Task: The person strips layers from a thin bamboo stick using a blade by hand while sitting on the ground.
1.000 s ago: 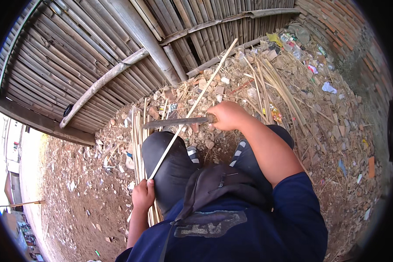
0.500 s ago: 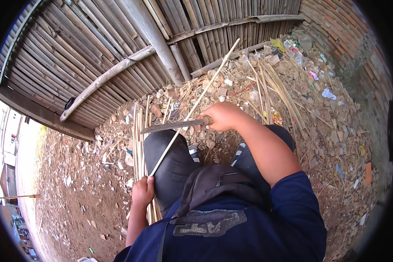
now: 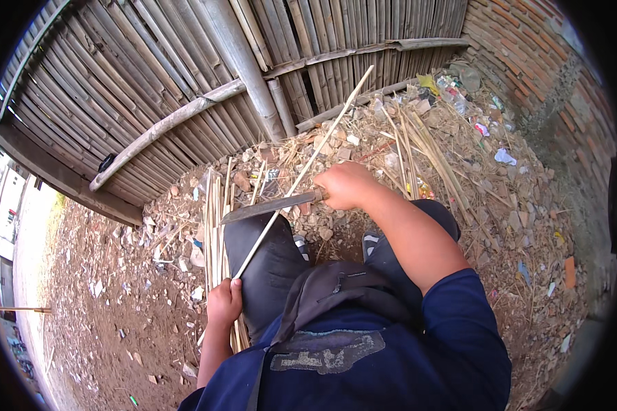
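My left hand (image 3: 224, 303) is closed around the lower part of a long pale bamboo strip (image 3: 320, 148), beside my left knee. The strip slants up and away to the right across my thigh. My right hand (image 3: 346, 185) grips the handle of a large knife (image 3: 271, 206) with a dark, worn blade. The blade points left and crosses the strip above my left knee, seeming to lie against it. A bundle of split bamboo strips (image 3: 216, 236) lies on the ground along the outside of my left leg.
More bamboo strips (image 3: 435, 154) lie ahead to the right on rubble-strewn ground. A bamboo slat wall (image 3: 164, 82) with a thick post (image 3: 247, 68) stands in front, a brick wall (image 3: 535, 61) at right. Litter (image 3: 452, 92) gathers in the far corner. A dark bag (image 3: 343, 291) rests on my lap.
The knife has tilted slightly, its tip sitting a little lower, and has shifted slightly down along the strip. My left hand stays on the strip. The whole view has moved slightly.
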### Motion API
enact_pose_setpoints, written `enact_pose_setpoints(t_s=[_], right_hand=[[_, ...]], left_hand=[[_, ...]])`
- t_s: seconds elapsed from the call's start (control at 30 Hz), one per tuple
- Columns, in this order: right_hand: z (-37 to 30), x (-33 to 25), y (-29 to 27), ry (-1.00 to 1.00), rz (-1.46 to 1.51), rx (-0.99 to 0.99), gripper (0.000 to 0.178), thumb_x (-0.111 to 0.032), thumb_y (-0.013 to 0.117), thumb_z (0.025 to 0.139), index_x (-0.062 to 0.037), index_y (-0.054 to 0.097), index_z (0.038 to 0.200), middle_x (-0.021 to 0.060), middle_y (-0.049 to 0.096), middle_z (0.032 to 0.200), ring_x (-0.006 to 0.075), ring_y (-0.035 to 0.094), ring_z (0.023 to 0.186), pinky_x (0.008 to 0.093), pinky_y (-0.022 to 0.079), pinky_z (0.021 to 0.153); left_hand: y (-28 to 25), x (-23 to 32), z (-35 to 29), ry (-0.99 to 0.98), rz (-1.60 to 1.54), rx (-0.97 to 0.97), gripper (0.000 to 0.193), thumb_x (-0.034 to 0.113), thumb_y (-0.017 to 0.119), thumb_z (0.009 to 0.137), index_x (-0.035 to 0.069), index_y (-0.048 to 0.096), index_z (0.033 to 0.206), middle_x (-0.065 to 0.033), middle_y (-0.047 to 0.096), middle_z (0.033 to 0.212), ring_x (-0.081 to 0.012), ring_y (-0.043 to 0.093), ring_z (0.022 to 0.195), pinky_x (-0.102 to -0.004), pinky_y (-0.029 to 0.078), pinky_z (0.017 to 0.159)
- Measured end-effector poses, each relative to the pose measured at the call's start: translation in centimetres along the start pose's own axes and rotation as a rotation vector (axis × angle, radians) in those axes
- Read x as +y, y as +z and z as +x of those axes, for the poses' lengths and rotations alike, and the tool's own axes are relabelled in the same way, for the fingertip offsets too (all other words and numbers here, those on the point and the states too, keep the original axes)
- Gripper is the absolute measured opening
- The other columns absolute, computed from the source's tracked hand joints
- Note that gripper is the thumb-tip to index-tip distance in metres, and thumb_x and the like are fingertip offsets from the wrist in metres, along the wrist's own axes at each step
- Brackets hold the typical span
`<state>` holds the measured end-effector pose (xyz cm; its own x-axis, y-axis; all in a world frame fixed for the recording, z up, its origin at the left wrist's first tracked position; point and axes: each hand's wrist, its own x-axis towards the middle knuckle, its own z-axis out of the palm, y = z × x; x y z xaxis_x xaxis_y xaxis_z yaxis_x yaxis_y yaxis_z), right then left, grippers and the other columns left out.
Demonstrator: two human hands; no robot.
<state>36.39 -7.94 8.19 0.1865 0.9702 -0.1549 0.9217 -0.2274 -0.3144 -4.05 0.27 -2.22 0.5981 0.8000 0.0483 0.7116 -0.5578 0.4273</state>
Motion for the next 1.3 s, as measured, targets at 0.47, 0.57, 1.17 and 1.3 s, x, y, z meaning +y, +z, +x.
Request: enact_pose_setpoints(t_s=[0.47,0.57,1.17,1.3], right_hand=[[0.2,1.3,0.9,0.028,-0.138,0.016,0.02,-0.017,0.065,0.08,-0.0107,0.072,0.097,0.0161,0.072,0.097,0.0347,0.07,0.096,0.0476,0.055,0.083],[1.2,4.6,1.5,0.163,0.154,-0.016,0.019,-0.021,0.066,0.083,-0.0102,0.072,0.098,0.0164,0.072,0.092,0.0347,0.07,0.094,0.0466,0.056,0.081],[0.9,11.0,2.5,0.234,0.341,0.063,0.028,-0.023,0.072,0.078,-0.0057,0.069,0.101,0.0166,0.072,0.096,0.0362,0.069,0.092,0.0448,0.054,0.081],[1.0,12.0,3.7,0.285,0.399,0.135,0.033,-0.026,0.074,0.08,-0.0042,0.069,0.105,0.0189,0.071,0.101,0.0358,0.068,0.097,0.0451,0.054,0.085]], left_hand=[[-0.5,0.4,0.0,0.024,0.108,0.045,0.044,0.038,0.055,0.101,0.003,0.053,0.075,-0.0234,0.06,0.062,-0.0471,0.061,0.061,-0.0561,0.047,0.057],[0.4,0.2,0.3,0.017,0.114,0.036,0.043,0.037,0.055,0.101,0.003,0.053,0.075,-0.0232,0.06,0.062,-0.0466,0.061,0.059,-0.0554,0.046,0.056],[0.8,0.6,1.1,0.0,0.088,-0.01,0.045,0.038,0.052,0.102,0.001,0.054,0.076,-0.027,0.061,0.067,-0.0493,0.061,0.066,-0.0569,0.046,0.061],[0.1,1.5,0.7,-0.021,0.127,0.0,0.044,0.038,0.054,0.102,0.002,0.054,0.075,-0.0258,0.061,0.066,-0.0484,0.061,0.065,-0.0566,0.047,0.06]])
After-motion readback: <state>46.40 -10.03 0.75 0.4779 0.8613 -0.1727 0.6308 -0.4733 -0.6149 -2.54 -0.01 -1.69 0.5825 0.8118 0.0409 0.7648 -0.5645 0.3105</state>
